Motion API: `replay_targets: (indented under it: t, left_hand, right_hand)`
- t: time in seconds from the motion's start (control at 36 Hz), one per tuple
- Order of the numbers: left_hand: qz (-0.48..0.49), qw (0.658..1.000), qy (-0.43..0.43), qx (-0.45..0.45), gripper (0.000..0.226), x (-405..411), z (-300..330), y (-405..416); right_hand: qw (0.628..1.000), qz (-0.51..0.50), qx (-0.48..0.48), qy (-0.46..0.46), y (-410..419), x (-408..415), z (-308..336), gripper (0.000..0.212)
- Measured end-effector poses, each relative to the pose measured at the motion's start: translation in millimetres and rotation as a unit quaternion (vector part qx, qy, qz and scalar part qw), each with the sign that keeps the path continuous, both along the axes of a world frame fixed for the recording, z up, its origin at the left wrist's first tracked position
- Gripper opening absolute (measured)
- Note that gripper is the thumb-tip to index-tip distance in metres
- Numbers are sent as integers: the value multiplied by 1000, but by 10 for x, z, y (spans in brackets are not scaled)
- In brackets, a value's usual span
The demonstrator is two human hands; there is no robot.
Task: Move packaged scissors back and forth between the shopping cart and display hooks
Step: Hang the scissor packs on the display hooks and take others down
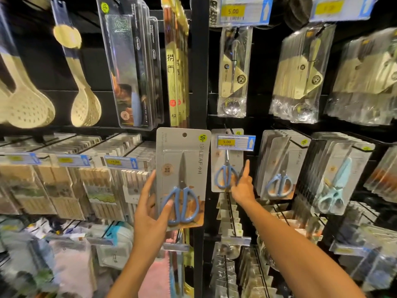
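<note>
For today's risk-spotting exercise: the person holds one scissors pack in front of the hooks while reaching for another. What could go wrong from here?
1. The left hand grips the held scissors pack only at its lower edge, so it might tip or slip.
2. The right hand is at the hanging scissors pack under a price tag; a pull could knock the tag.
3. The pack's hang hole is off any hook, so rehanging one-handed may miss.

cream slotted ladles (86, 108) hanging top left; boxed knife (131, 67) next over | bagged spoons (233, 72) top right; pink cloth (159, 276) down low
</note>
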State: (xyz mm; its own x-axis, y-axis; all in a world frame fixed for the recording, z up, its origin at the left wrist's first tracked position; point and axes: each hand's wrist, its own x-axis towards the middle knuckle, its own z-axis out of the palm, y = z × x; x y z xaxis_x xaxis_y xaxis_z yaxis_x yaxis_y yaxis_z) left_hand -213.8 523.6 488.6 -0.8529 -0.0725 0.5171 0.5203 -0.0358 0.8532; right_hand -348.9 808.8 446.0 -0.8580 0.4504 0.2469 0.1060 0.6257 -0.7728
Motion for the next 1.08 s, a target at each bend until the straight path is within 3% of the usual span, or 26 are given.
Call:
replay_targets:
  t: [0.11,0.36,0.58,0.67,0.83,0.94,1.08]
  left_hand:
    - [-11,1000,0,9,76,16,20,15]
    - [0,1000,-2,13,77,104,38,68]
    - [5,1000,17,-6,75,278,17,177]
    - [-6,1000,11,-3,78,363,-14,253]
    - [-26,999,10,-42,79,450,-46,367]
    - [-30,994,65,-83,69,397,42,398]
    - [60,975,170,-133,59,64,341,474]
  right_hand:
    - [999,15,-40,28,-131,235,-149,104]
    - [963,164,-175,123,-539,1195,-184,57]
    - [932,265,-193,153,-870,1690,188,73]
    - [936,261,-181,154,-869,1771,234,85]
    - [943,217,-183,171,-766,1910,204,87]
    - [946,186,-183,190,-587,2024,145,90]
    - [956,146,-190,169,-310,2074,-54,91]
